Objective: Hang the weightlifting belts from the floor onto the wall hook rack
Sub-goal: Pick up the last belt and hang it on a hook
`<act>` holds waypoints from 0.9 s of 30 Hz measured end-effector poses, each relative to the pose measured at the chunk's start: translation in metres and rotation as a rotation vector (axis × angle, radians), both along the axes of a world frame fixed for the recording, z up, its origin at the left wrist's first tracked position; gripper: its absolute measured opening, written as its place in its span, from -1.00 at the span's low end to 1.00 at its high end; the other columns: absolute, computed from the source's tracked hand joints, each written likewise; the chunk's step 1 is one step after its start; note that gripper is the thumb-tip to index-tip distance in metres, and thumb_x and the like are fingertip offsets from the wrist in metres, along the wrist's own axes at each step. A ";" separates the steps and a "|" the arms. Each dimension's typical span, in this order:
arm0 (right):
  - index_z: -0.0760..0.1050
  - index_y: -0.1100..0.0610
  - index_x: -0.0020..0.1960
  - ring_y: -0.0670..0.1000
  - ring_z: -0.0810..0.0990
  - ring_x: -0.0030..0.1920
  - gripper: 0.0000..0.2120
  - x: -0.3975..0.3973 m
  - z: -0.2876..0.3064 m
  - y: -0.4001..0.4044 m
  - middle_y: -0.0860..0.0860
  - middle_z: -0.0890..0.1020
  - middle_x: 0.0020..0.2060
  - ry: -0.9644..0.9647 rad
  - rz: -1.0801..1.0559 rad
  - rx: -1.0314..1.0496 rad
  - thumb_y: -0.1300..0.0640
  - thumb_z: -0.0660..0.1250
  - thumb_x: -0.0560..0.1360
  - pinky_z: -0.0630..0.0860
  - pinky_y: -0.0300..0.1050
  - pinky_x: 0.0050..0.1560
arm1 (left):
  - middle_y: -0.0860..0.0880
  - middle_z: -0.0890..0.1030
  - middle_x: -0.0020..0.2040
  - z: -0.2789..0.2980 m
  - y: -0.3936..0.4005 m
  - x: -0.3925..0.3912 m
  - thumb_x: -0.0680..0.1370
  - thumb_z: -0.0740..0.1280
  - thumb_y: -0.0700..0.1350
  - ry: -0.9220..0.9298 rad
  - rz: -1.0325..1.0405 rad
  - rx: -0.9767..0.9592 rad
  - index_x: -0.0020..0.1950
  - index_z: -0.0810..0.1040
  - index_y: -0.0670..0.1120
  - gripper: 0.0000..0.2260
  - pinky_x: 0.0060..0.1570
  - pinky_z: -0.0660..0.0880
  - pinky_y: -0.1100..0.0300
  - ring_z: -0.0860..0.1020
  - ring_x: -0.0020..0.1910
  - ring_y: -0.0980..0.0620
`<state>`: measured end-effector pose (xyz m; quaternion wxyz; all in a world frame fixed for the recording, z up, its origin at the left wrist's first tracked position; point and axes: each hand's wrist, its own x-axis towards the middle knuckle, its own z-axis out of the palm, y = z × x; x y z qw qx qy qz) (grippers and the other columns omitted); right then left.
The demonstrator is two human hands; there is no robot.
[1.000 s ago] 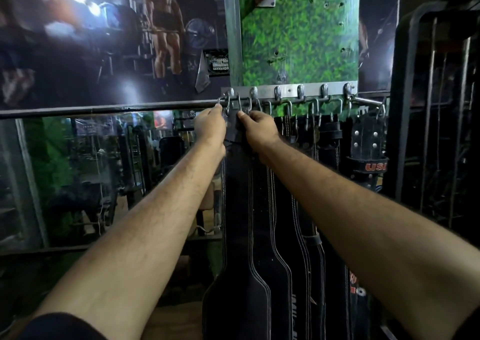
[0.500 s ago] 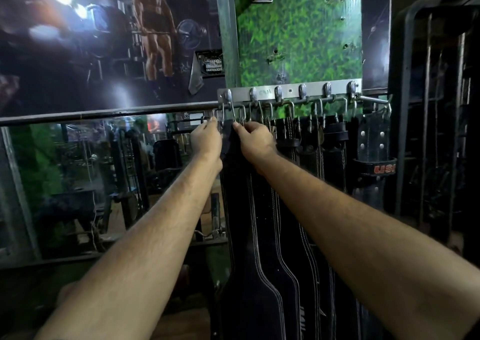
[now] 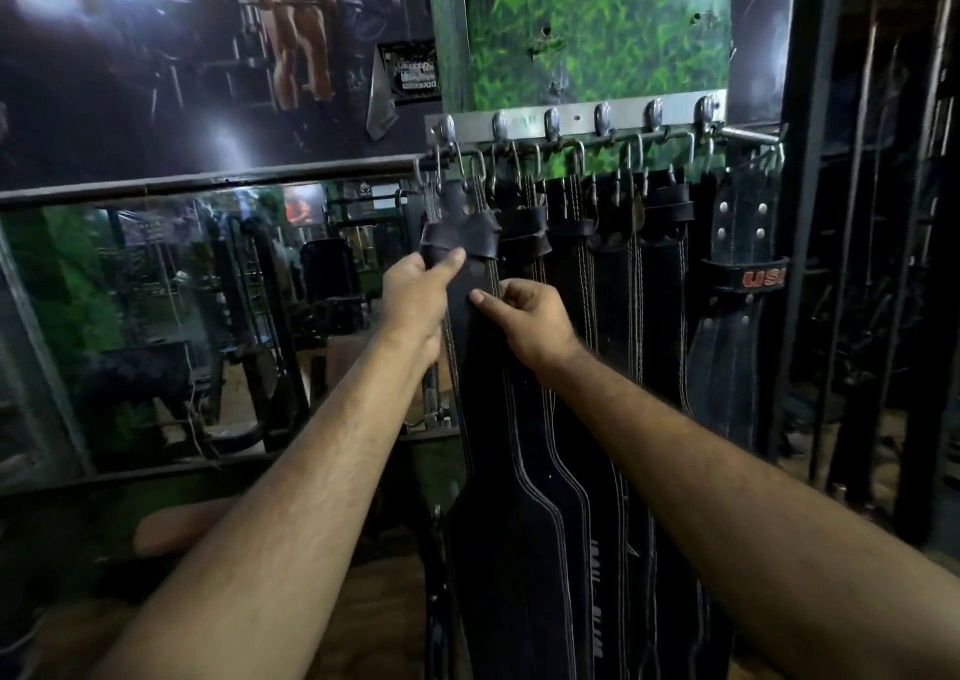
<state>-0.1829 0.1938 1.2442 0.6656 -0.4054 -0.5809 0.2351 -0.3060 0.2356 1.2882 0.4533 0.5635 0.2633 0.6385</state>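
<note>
The black leather belt (image 3: pixel 470 310) I am handling hangs at the left end of the hook rack (image 3: pixel 571 121), its buckle (image 3: pixel 452 167) looped over the leftmost hook (image 3: pixel 447 131), its strap running straight down from there and widening into the broad back panel low in view. My left hand (image 3: pixel 415 300) is closed on the strap's left edge just below its leather keeper loop (image 3: pixel 460 240), thumb pressed to the front face. My right hand (image 3: pixel 530 316) pinches the strap's right edge a little lower, forefinger and thumb together on the stitched border. So the belt sits between my two hands, pinned at both edges, with its top on the hook above them.

I judge this belt as good as hung: its weight seems to rest on the hook, and my hands look to be only straightening it. To the right of it along the rack several more dark belts (image 3: pixel 613 274) hang side by side, touching one another, and at the rack's far right end a studded belt with red lettering (image 3: pixel 743 269) hangs from a protruding peg (image 3: pixel 748 134). Most of the job appears done. Whether any belts remain on the floor I cannot tell, since the floor below the rack is mostly hidden by my arms and the hanging belts
</note>
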 end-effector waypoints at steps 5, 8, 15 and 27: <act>0.47 0.20 -0.34 -0.07 0.50 -0.43 -0.67 0.009 -0.051 0.000 0.00 0.55 -0.45 -0.077 0.048 -0.055 0.12 0.47 0.53 0.45 -0.16 -0.38 | -0.08 0.71 -0.14 -0.060 -0.007 0.002 0.55 0.43 -0.22 0.023 -0.007 0.009 -0.10 0.63 -0.12 -0.96 -0.06 0.62 0.06 0.66 -0.11 -0.04; 0.35 0.17 -0.41 -0.10 0.35 -0.50 -0.56 0.015 -0.081 0.004 -0.04 0.41 -0.52 -0.136 0.048 -0.088 0.09 0.48 0.52 0.31 -0.20 -0.46 | -0.06 0.56 -0.27 -0.098 -0.004 -0.002 0.50 0.50 -0.09 0.082 0.032 -0.039 -0.27 0.50 -0.04 -0.77 -0.19 0.58 -0.04 0.53 -0.26 -0.06; 0.33 0.07 -0.44 -0.13 0.26 -0.51 -0.54 0.015 -0.153 0.003 -0.08 0.34 -0.54 -0.219 0.057 -0.195 0.06 0.48 0.52 0.21 -0.20 -0.49 | -0.18 0.62 -0.16 -0.193 -0.007 -0.014 0.48 0.50 -0.09 0.106 -0.061 -0.139 -0.16 0.54 -0.19 -0.79 -0.05 0.56 0.03 0.60 -0.14 -0.09; 0.41 0.11 -0.36 -0.06 0.36 -0.46 -0.59 0.023 -0.220 0.002 -0.05 0.42 -0.48 -0.304 0.006 -0.317 -0.06 0.52 0.46 0.30 -0.10 -0.45 | -0.23 0.70 -0.12 -0.265 0.004 -0.037 0.34 0.52 0.32 0.493 0.021 -0.190 -0.04 0.59 -0.30 -0.34 -0.07 0.59 -0.29 0.68 -0.14 -0.22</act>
